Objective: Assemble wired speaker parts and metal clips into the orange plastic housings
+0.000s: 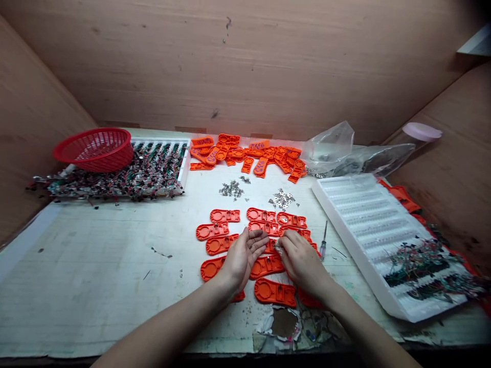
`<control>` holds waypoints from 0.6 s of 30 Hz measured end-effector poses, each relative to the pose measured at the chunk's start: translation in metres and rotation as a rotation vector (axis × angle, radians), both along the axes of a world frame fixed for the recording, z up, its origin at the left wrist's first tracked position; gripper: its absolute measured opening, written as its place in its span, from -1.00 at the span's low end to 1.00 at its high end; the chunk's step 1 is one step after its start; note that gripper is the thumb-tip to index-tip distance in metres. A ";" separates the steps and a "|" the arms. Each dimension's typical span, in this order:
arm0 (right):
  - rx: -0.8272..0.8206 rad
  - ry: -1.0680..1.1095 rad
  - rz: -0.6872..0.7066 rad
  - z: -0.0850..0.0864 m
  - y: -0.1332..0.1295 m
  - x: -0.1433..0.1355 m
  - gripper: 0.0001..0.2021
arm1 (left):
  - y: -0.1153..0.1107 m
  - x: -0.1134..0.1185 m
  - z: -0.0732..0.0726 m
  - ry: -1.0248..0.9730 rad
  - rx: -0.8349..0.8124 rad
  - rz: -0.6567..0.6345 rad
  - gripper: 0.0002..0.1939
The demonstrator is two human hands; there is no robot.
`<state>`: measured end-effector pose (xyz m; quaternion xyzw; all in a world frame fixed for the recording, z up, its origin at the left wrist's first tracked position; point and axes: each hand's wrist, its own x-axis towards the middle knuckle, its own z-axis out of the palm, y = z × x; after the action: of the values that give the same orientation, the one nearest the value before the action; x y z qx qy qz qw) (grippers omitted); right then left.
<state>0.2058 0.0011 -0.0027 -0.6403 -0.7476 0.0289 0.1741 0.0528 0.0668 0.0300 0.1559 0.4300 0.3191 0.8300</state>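
Observation:
My left hand (245,255) is turned palm up with its fingers stretched out, over the orange plastic casing halves. Beside it my right hand (303,260) is closed in a pinch, with a small silvery metal piece (279,247) showing at the fingertips. Rows of casing halves lie under and around both hands, such as one at the front (275,292) and one at the left (211,231). Parts of several are hidden by my hands. Beyond the rows are two heaps of small metal parts, a darker heap (231,189) and a brighter heap (283,199).
A screwdriver (324,244) lies right of the casings. Farther right, a white foam tray (345,204) holds wired parts. At left, a red basket (95,148) rests on another wire-filled tray (184,168). Orange casings (245,152) and a plastic bag (333,148) are at the back.

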 end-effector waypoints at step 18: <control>0.079 -0.072 0.059 0.000 0.006 0.000 -0.82 | -0.003 -0.002 -0.010 -0.083 0.018 0.022 -0.62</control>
<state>0.2056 0.0071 -0.0024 -0.6111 -0.7726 -0.0185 0.1713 0.0506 0.0636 0.0201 0.1454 0.3941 0.3383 0.8421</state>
